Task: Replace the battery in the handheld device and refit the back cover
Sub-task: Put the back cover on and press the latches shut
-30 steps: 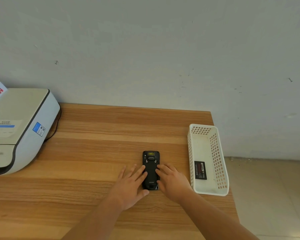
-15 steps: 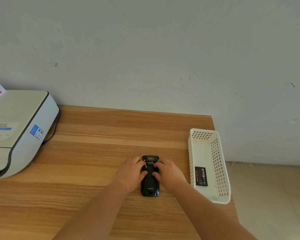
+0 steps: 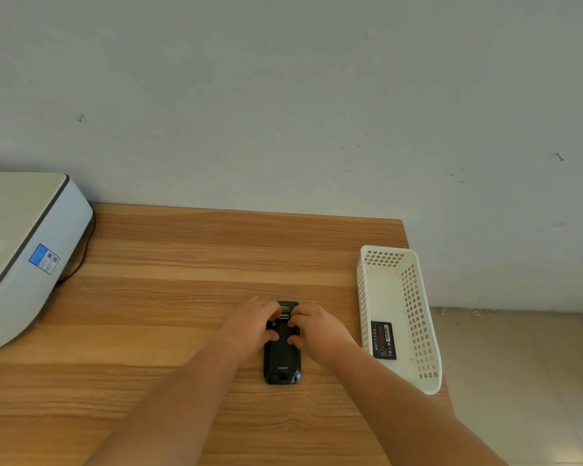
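While the black handheld device [image 3: 282, 351] lies face down on the wooden counter [image 3: 169, 297], the left hand [image 3: 249, 326] and right hand [image 3: 317, 327] press its top, each grip grasping it, seemingly snapping the back cover on; next, push until it clicks.

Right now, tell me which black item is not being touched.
The battery in the basket; both hands rest on the device.
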### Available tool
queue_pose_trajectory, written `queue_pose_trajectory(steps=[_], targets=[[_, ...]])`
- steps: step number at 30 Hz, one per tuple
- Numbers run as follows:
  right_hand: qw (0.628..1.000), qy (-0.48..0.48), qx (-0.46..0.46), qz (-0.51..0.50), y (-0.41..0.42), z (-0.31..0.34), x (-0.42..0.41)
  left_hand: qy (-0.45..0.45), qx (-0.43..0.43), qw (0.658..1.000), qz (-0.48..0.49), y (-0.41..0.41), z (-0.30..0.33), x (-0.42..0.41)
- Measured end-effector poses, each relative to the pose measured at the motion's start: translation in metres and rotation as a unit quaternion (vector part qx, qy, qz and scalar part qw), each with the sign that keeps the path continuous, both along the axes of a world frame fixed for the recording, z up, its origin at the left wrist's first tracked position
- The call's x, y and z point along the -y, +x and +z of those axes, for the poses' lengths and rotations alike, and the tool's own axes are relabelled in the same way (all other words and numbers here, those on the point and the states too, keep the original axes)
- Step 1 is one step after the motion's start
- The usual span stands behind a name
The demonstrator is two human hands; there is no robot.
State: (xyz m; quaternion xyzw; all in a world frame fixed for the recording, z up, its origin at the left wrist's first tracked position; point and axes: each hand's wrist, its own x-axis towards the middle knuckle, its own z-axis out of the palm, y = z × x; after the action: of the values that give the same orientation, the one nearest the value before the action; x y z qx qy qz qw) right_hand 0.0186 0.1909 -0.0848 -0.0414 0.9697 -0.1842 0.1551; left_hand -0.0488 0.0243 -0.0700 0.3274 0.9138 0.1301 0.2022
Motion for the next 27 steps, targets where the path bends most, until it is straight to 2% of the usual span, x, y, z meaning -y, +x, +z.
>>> queue_pose_trajectory(steps=[4, 13, 27], targets=[[1.0, -0.025, 0.005, 0.004, -0.001, 0.0, -0.004, 0.009, 0.024, 1.0, 0.012, -0.004, 0.003, 0.001], [0.999, -0.002, 0.024, 0.037, -0.013, 0.012, -0.004, -0.028, 0.012, 0.998, -0.061, -0.013, 0.012, -0.007], [0.996, -0.05, 0.067, -0.028, -0.017, 0.01, -0.003, -0.006, 0.085, 0.996, 0.001, -0.015, 0.007, -0.008]])
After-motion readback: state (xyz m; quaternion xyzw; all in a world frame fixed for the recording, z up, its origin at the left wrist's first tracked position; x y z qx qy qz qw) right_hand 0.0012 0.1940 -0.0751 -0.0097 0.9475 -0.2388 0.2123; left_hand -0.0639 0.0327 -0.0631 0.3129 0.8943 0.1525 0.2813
